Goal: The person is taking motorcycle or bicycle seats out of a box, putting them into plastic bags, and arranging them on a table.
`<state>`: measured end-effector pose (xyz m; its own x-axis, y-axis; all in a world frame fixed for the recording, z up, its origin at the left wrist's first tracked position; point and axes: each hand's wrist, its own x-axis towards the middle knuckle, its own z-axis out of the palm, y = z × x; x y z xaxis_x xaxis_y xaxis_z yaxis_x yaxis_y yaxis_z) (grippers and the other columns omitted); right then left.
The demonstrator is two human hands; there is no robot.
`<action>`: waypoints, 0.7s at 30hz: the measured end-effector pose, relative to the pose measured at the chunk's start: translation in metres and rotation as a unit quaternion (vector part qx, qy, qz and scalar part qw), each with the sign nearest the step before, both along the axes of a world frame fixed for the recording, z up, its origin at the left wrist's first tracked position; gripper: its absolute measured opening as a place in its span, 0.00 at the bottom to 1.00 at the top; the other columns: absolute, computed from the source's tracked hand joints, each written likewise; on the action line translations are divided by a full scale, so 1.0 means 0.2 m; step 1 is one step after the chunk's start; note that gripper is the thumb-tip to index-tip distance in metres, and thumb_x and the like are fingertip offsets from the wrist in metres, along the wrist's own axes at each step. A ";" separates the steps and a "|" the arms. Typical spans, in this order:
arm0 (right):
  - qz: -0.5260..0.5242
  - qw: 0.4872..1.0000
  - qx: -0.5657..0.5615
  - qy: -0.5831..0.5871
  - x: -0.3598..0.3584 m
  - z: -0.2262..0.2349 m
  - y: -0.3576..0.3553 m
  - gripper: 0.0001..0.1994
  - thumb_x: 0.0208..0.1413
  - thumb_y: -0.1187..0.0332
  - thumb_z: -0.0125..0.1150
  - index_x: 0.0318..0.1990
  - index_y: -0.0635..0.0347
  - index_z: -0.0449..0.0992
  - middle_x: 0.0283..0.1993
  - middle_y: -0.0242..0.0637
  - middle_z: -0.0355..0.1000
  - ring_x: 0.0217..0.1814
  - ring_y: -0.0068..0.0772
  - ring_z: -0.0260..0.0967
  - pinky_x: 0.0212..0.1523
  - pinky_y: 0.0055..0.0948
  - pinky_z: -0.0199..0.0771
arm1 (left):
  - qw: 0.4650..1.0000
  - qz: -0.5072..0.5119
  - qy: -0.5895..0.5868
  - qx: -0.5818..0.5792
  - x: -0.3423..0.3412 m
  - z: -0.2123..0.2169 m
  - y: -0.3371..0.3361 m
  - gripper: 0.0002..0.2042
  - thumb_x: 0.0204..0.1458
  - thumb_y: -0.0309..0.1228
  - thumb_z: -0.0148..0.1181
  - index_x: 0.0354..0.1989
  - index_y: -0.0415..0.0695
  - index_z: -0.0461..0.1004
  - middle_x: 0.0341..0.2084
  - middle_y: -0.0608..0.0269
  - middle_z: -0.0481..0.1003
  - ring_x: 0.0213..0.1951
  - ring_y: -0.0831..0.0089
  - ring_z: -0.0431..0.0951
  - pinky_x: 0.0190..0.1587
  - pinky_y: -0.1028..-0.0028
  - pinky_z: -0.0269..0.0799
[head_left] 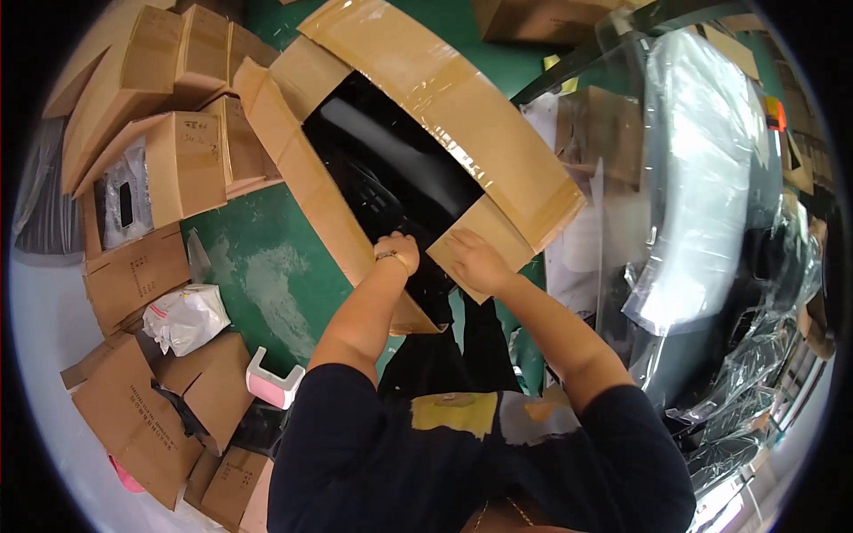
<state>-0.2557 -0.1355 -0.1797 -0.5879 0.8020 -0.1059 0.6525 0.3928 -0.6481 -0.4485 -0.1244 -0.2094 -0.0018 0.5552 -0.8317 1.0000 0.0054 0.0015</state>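
Observation:
In front of me a long cardboard box [306, 191] lies slanted with its flaps spread, clear tape shining along the far-right flap [418, 80]. Inside is a glossy black panel [391, 151] that reflects the light. At the near end my left hand [398, 251], with a bracelet at the wrist, has its fingers curled down by the box's left side and the panel; what they grip is hidden. A little to the right, my right hand [480, 264] lies with fingers stretched over the short near flap [484, 233].
Cardboard boxes [147, 62] are stacked at the left, one with a plastic-wrapped part [126, 191]. Below them are a white plastic bag [187, 318], opened boxes [142, 426] and a pink-and-white object [273, 380]. Plastic-wrapped panels [697, 178] stand on the right. The floor [267, 266] is green.

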 end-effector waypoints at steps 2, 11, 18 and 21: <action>0.034 0.995 0.077 -0.053 -0.07 -0.19 0.08 0.19 0.53 0.62 0.54 0.50 0.60 0.71 0.48 0.47 0.70 0.58 0.45 0.62 0.58 0.46 0.60 | 0.995 -0.015 0.011 -0.097 -0.09 -0.04 0.05 0.21 0.52 0.31 0.46 0.57 0.45 0.63 0.53 0.54 0.67 0.52 0.55 0.70 0.51 0.62 0.68; 0.131 0.927 -0.159 -0.313 0.13 0.13 -0.04 0.13 0.49 0.55 0.56 0.33 0.55 0.71 0.27 0.38 0.75 0.33 0.36 0.73 0.38 0.37 0.65 | 0.960 -0.277 0.033 0.015 -0.01 -0.21 0.17 0.26 0.57 0.34 0.42 0.66 0.55 0.49 0.64 0.56 0.52 0.63 0.59 0.54 0.59 0.46 0.49; -0.014 0.954 -0.113 -0.276 0.31 0.41 -0.30 0.12 0.46 0.60 0.58 0.37 0.54 0.72 0.28 0.32 0.74 0.33 0.31 0.72 0.43 0.31 0.61 | 0.958 -0.279 -0.005 -0.062 0.03 -0.57 0.25 0.16 0.56 0.33 0.43 0.50 0.53 0.74 0.52 0.63 0.71 0.55 0.66 0.68 0.59 0.54 0.50; -0.065 0.977 -0.056 -0.194 0.38 0.44 -0.37 0.12 0.47 0.62 0.58 0.38 0.54 0.72 0.29 0.33 0.74 0.35 0.32 0.71 0.48 0.30 0.61 | 0.912 -0.400 0.010 -0.089 0.01 -0.48 0.24 0.15 0.54 0.28 0.46 0.48 0.51 0.74 0.49 0.60 0.72 0.51 0.61 0.72 0.55 0.47 0.58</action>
